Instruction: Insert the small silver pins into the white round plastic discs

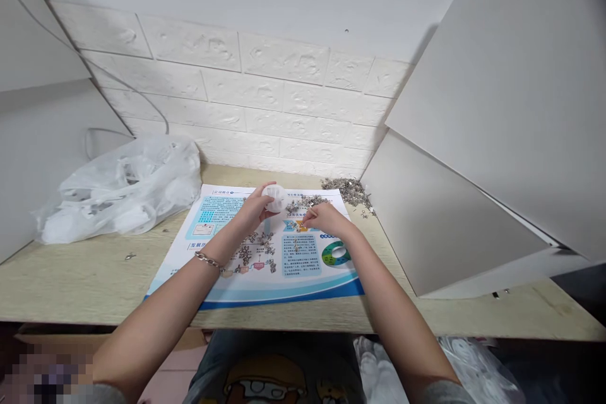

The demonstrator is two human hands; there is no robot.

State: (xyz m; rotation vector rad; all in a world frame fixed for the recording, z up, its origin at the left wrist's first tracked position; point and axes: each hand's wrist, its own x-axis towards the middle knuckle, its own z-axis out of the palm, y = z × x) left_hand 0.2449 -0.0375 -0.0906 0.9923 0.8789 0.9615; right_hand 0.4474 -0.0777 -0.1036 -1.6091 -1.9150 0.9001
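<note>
Plainly, a white brick-patterned wall (265, 76) backed everything, with the pale wood-grain desk (85, 284) running along its foot. Large white flat panels (516, 76) leaned at the right, perhaps fencing in that end. A cloudy plastic bag (118, 189), bulging with white pieces, sat far left, probably to leave the middle free for working. Between them lay a white-and-blue printed paper sheet (303, 287), which likely served as a mat, so that small parts showed up and gathered easily. Over it the two hands were apart: the left hand (253, 209) gripped a round, translucent white plastic piece (278, 196) above the sheet, apparently to steady it, while the right hand (327, 218) bent its fingers toward the paper; whether they were closed on anything, I couldn't tell. Smallest were the silvery metal bits (245, 255), scattered in clusters within easy reach.
</note>
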